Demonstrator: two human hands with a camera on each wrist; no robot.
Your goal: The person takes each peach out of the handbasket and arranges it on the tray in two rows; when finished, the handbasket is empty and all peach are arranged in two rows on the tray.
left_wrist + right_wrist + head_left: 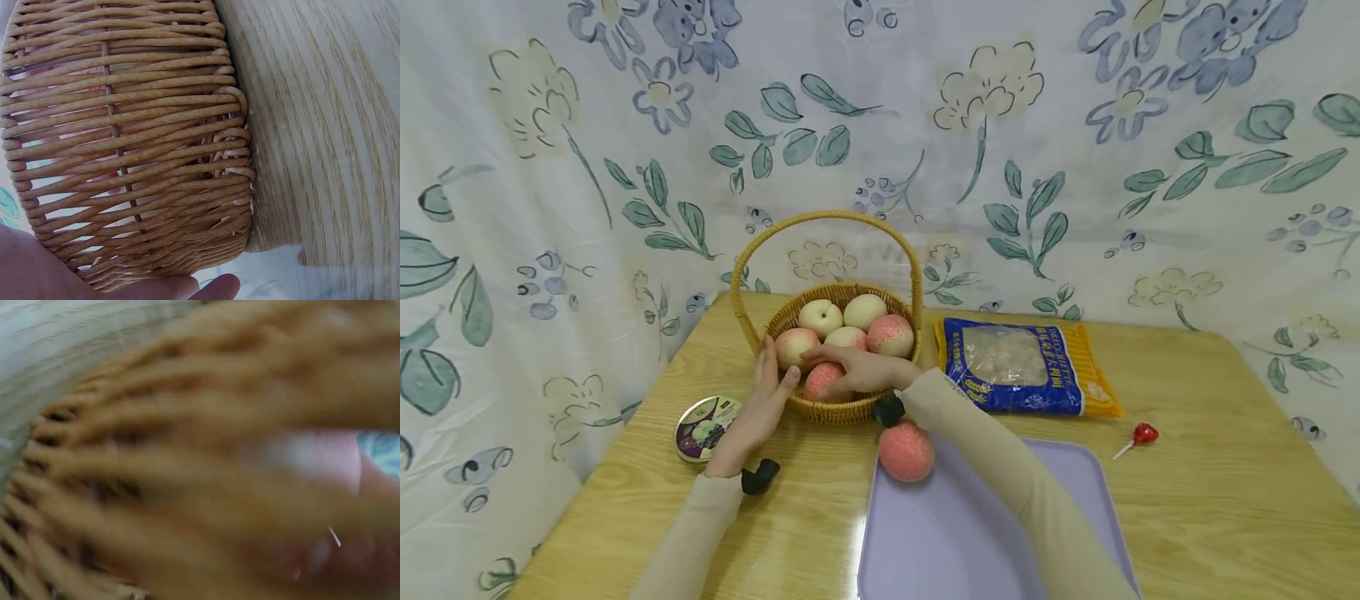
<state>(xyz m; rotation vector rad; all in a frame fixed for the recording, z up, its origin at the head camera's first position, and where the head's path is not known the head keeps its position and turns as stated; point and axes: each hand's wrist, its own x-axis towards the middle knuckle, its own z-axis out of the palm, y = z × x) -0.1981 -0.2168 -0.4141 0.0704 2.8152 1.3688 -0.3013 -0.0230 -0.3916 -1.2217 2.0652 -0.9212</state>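
A wicker basket [820,412] with a tall arched handle holds several pale and pink peaches [891,336]. My left hand [756,415] grips the basket's left side, its thumb by the rim and its fingers along the outer wall. Close up, the left wrist view shows the woven side [125,144] with fingertips [219,287] against it. Over the basket's front rim reaches my right hand [868,372], its fingers and thumb around a deep pink peach [822,380] in the basket. Blurred wicker covers most of the right wrist view.
A lilac tray [955,533] lies in front, with one pink peach [906,451] at its upper left corner. Behind it is a blue and yellow food packet [1015,367]. A red lollipop [1145,433] lies at right, a round tin [703,427] at left. Floral cloth hangs behind.
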